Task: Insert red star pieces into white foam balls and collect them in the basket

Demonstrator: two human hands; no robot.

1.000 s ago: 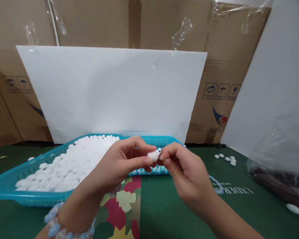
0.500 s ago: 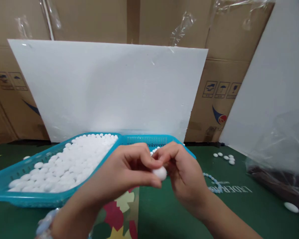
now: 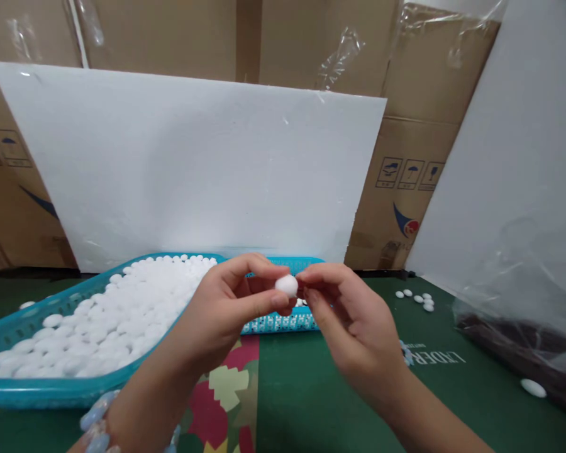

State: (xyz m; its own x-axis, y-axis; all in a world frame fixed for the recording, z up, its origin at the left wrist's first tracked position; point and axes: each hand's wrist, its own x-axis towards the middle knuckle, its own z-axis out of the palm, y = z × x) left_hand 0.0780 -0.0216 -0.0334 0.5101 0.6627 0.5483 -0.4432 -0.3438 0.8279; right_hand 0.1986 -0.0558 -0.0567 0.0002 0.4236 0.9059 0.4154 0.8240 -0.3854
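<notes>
In front of me, at mid-height, a small smooth white ball (image 3: 287,286) sits between the thumb and fingertips of my left hand (image 3: 238,296). My right hand (image 3: 353,314) is just right of it, thumb and fingers curled into a pinch close to the ball's right side. Whatever is between the right fingertips is too small to make out. Left of my hands, a blue plastic basket (image 3: 42,393) holds a heap of white rounded pieces (image 3: 117,314). Behind my fingers stands a second blue basket (image 3: 283,324) with white pieces inside, partly hidden.
Several loose white pieces (image 3: 419,299) lie on the green surface (image 3: 302,390) at right. A clear plastic bag over something dark (image 3: 519,343) and another white piece (image 3: 532,388) are farther right. A white board (image 3: 245,170) and cardboard boxes (image 3: 306,44) stand behind.
Both hands have risen slightly and shifted a little left with the ball. The right fingertips have drawn back from the left fingers, showing more of the ball. The camera view has shifted slightly.
</notes>
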